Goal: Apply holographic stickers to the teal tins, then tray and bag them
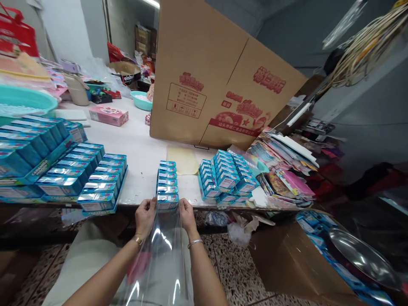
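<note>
A clear plastic sleeve (164, 246) hangs from the table edge down over my lap. Pinched at its upper left corner is my left hand (145, 216); my right hand (187, 213) grips the upper right corner. Between my hands, at the sleeve's mouth, stands a single row of small blue boxes (167, 182) in a narrow tray, its near end touching or just inside the film. I cannot tell how far the film reaches over the row.
Trays of blue boxes (95, 178) are stacked at left, with more blue boxes (226, 174) at right. A large cardboard carton (204, 76) stands behind. Beyond are a pink box (109, 115) and a turquoise basin (28, 95). An open carton with a metal lid (363, 255) sits low right.
</note>
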A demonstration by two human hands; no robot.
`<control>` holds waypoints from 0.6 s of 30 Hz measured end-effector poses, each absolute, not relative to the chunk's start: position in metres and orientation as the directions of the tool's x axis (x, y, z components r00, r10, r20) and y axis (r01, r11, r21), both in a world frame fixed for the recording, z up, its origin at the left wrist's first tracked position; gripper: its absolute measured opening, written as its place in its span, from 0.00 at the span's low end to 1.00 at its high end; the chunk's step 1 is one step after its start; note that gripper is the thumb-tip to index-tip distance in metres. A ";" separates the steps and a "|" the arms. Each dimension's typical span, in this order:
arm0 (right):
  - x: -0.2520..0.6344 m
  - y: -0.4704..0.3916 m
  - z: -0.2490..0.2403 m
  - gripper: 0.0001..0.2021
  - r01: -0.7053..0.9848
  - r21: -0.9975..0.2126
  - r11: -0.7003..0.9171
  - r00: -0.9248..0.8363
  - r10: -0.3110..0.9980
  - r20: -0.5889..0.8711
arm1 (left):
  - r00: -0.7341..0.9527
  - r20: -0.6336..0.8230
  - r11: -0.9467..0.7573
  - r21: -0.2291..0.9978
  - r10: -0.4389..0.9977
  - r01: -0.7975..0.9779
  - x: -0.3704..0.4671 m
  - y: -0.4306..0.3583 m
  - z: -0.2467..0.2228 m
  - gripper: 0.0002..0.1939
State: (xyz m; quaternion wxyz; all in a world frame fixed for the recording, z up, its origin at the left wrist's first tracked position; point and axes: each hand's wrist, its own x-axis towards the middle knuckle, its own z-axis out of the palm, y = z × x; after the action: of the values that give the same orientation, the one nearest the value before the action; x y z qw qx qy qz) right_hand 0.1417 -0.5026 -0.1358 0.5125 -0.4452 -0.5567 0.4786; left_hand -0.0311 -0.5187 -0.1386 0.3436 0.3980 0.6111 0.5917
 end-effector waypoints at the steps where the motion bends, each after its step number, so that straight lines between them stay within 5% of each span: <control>1: 0.144 -0.502 -0.134 0.23 -0.006 -0.991 0.137 -0.099 0.986 0.137 | -0.452 0.054 -0.015 0.996 0.891 0.089 -0.031 -0.518 -0.138 0.24; 7: 0.157 -0.505 -0.126 0.24 -0.075 -0.995 0.070 -0.169 0.982 0.082 | -0.456 0.062 -0.001 0.991 0.888 0.134 -0.031 -0.519 -0.135 0.25; 18: 0.168 -0.519 -0.134 0.11 -0.020 -1.000 -0.002 -0.159 0.987 0.002 | -0.434 0.011 0.054 0.989 0.901 0.136 -0.030 -0.519 -0.136 0.22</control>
State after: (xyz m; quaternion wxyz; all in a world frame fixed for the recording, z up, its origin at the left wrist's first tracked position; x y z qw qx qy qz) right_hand 0.1685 -0.5192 -0.1344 0.4635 -0.4533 -0.5333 0.5434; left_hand -0.0299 -0.5192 -0.1358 0.3441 0.4056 0.6393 0.5554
